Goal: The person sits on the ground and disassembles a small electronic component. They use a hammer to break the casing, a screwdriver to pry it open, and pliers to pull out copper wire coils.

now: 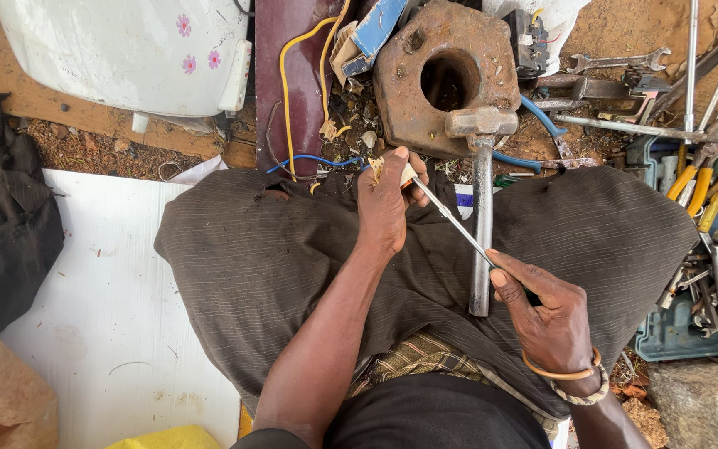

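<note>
Head view, left to right: at frame centre, the left hand [386, 208] was closed around a small orange-white part [392, 170], apparently bracing it over the lap. A screwdriver [450, 218] ran diagonally into it, its handle wrapped in the right hand [546, 320] at lower right. A hammer [480, 208] lay between the knees.

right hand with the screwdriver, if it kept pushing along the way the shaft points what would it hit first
The right hand drives the screwdriver up-left into the small part pinched in the left hand. That part comes first, then probably the left palm behind it; depth is hard to judge.
</note>
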Demonstrator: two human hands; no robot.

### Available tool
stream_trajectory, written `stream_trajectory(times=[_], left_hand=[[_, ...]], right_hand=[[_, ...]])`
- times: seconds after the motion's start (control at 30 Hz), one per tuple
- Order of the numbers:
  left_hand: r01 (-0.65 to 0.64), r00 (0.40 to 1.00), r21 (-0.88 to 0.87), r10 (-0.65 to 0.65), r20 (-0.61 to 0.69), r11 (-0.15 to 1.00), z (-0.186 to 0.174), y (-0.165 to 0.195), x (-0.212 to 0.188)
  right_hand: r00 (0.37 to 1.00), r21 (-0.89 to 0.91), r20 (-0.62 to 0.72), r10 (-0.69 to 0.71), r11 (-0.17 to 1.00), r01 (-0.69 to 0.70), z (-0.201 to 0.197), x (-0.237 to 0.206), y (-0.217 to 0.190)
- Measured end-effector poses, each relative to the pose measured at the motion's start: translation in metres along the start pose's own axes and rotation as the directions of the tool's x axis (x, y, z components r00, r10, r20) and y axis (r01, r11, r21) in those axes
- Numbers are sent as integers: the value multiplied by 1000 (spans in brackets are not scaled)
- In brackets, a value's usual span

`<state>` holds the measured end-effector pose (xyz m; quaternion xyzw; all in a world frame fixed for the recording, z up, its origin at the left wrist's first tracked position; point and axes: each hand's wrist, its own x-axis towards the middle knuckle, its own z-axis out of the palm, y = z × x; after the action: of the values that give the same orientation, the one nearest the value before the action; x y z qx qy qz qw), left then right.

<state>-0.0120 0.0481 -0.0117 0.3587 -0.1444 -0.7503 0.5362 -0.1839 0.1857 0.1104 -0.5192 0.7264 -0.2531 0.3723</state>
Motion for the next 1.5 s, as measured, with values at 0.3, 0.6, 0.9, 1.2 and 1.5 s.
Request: stream_trajectory(times=[0.3, 0.6, 0.9, 1.2, 1.5], left_hand=[[-98, 995, 112, 101, -19, 989, 0, -8, 1], [-220, 975, 230, 208, 75, 948, -5, -8, 0], [-116, 989, 215, 91, 120, 970, -7, 0, -5], [-177, 983, 365, 147, 109, 914, -5, 5, -4], [-202, 979, 337, 183, 88, 920, -6, 5, 0]], right_hand=[[990, 165, -41, 136, 978, -128, 15, -5, 2], [954, -322, -145, -264, 924, 207, 26, -9, 6], [939, -351, 47, -341, 874, 335, -16, 2, 8], [952, 554, 196, 235, 774, -306, 14, -3, 20], [974, 553, 100, 202, 803, -223, 37, -9, 10]])
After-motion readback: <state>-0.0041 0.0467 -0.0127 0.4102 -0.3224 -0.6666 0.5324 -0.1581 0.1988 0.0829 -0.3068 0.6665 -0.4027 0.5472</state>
